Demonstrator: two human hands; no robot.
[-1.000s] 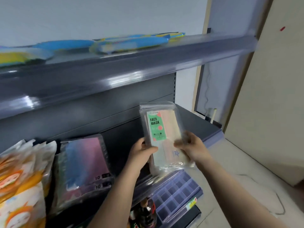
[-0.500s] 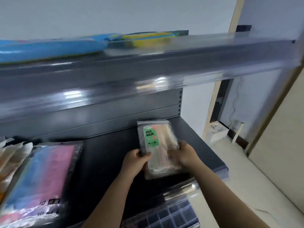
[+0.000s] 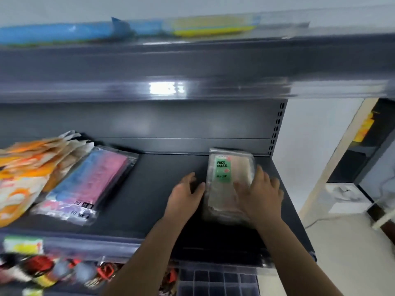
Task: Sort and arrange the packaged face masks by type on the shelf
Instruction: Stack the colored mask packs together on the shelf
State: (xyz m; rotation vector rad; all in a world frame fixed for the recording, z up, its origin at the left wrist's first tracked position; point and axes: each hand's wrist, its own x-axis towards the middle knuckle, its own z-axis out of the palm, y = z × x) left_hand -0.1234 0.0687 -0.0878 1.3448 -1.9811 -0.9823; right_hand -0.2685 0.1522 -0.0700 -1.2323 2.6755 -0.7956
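Observation:
A clear pack of pale masks with a green "FACE MASK" label (image 3: 228, 174) lies flat at the right end of the dark shelf (image 3: 154, 189). My right hand (image 3: 259, 195) lies on the pack's lower right part, fingers spread over it. My left hand (image 3: 186, 193) is beside the pack's left edge, fingers relaxed, thumb close to the edge. A stack of blue-to-pink mask packs (image 3: 89, 180) lies at the shelf's middle left. Orange and white mask packs (image 3: 23, 174) are heaped at the far left.
The upper shelf (image 3: 192, 67) hangs low overhead and carries blue and yellow packs (image 3: 128, 30). Below the front rail is a lower tier with small goods (image 3: 53, 272) and a compartment tray (image 3: 218, 280). A bare shelf stretch separates the two pack groups. Floor and wall lie to the right.
The face mask pack went from held upright in both hands to lying flat on the shelf's right end. My left hand has come off it. The view has swung left.

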